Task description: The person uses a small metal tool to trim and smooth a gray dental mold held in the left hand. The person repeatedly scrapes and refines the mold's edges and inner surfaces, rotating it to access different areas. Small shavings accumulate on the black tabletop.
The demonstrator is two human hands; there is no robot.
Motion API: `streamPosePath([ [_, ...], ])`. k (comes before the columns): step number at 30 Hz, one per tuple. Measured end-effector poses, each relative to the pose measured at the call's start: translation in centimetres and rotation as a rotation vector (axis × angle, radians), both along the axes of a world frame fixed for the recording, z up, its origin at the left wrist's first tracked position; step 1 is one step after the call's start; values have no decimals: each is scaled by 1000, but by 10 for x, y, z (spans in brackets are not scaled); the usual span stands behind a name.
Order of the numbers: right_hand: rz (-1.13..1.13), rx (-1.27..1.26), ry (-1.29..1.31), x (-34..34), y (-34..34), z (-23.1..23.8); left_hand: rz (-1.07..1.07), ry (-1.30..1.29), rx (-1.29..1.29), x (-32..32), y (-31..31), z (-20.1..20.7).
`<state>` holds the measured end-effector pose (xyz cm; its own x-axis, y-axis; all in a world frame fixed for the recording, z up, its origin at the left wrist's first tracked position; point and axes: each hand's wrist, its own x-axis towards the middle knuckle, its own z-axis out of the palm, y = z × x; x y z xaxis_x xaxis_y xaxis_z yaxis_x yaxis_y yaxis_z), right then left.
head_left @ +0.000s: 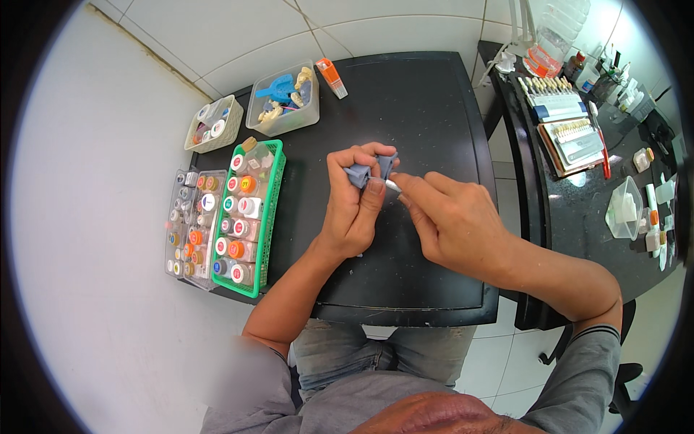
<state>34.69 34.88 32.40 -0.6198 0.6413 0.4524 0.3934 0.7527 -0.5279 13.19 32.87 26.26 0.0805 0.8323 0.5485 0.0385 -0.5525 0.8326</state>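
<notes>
Above the middle of the black table, my left hand is closed around a grey-blue dental cast, its thumb and fingers pressing on the block. Another part of the same grey-blue colour sticks up between the fingers; whether the two are joined is hidden. From the right, my right hand pinches a small white piece against the cast, beside the left thumb. Its far end and exact kind are covered by the fingers.
A green basket of small jars stands left, beside a clear jar case. Behind are a cream basket, a clear tub with tooth models and an orange-white box. Tooth shade guides lie on the right desk.
</notes>
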Motion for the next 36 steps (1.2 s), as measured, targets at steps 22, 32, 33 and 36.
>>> streamPosePath([
  [22, -132, -167, 180, -1, 29, -4, 65, -149, -284, 0, 4, 17],
  [32, -101, -111, 215, -1, 30, -10, 82, -114, -322, -3, 3, 13],
  [33, -94, -100, 223, -2, 29, -11, 78, -124, -318, -3, 3, 14],
  [36, -80, -77, 219, -3, 28, -12, 84, -107, -301, -2, 2, 13],
])
